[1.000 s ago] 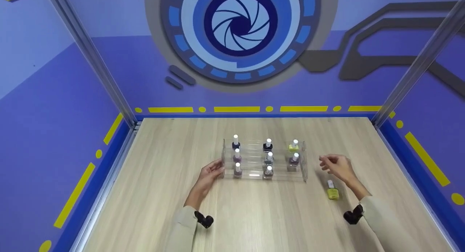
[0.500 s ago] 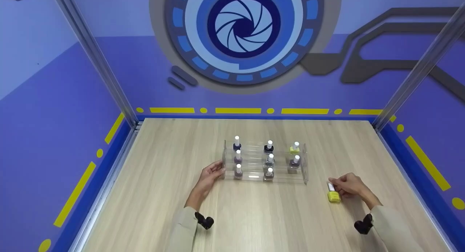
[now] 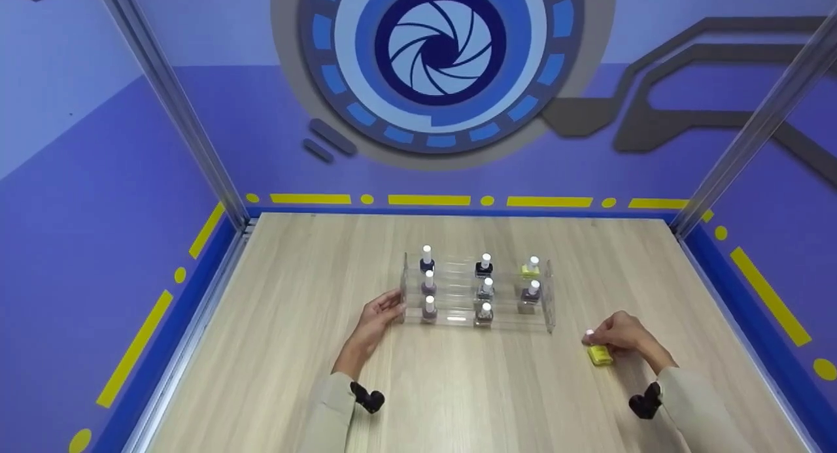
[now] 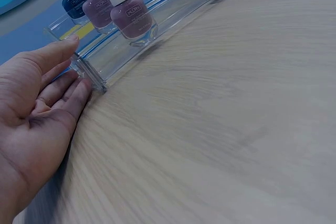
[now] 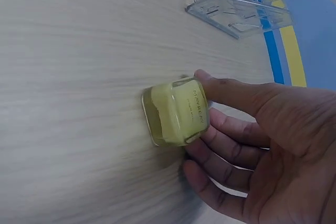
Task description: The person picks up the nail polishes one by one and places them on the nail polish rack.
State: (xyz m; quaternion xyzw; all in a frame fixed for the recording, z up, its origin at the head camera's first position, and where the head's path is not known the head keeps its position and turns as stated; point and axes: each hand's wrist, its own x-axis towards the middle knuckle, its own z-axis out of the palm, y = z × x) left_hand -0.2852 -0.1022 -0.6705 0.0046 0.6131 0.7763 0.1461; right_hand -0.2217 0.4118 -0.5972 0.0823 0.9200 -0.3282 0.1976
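Observation:
A yellow nail polish bottle with a white cap is tilted near the tabletop, right of a clear tiered rack. My right hand pinches it by the cap, which the fingers mostly hide. In the right wrist view, the bottle's glass base points away from the palm. At the rack's left end, my left hand touches the side panel, thumb and fingers loosely extended. Purple nail polish bottles stand close to that hand. A second yellow nail polish bottle stands on the top tier at the right.
Several dark and purple bottles, including a black one, stand on the rack in three columns. The bottom tier's right end holds no bottle. Blue printed walls and metal posts enclose the wooden table.
My right hand has come down and toward me from beside the rack, and has taken the yellow bottle by its cap. The bottle has tilted. My left hand stays at the rack.

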